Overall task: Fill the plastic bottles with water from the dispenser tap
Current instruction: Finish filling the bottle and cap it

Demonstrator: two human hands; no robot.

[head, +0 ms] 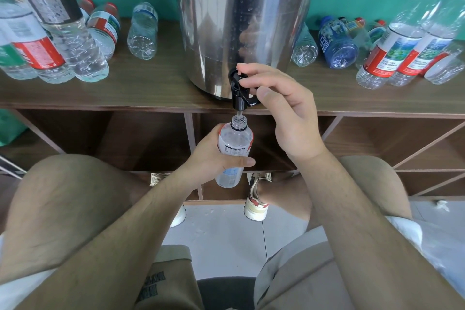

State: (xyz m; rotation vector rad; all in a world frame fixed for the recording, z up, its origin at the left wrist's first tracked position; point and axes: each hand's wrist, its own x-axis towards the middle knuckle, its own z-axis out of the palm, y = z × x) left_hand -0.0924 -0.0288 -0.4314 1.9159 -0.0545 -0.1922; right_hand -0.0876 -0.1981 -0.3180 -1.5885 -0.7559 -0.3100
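A steel water dispenser point(241, 7) stands on the wooden shelf top point(151, 93), its black tap point(240, 93) hanging over the front edge. My right hand point(284, 111) pinches the tap lever between thumb and forefinger. Below the spout, my left hand point(214, 158) grips an uncapped clear plastic bottle point(235, 141) with a white label, held upright with its mouth right under the spout. A thin stream of water runs into the bottle's neck.
Filled bottles point(50, 40) stand at the left of the shelf top, with empty ones point(142, 30) lying behind. More bottles stand and lie at the right point(392, 50). Open wooden compartments point(125, 138) sit under the top. My knees and shoes are below.
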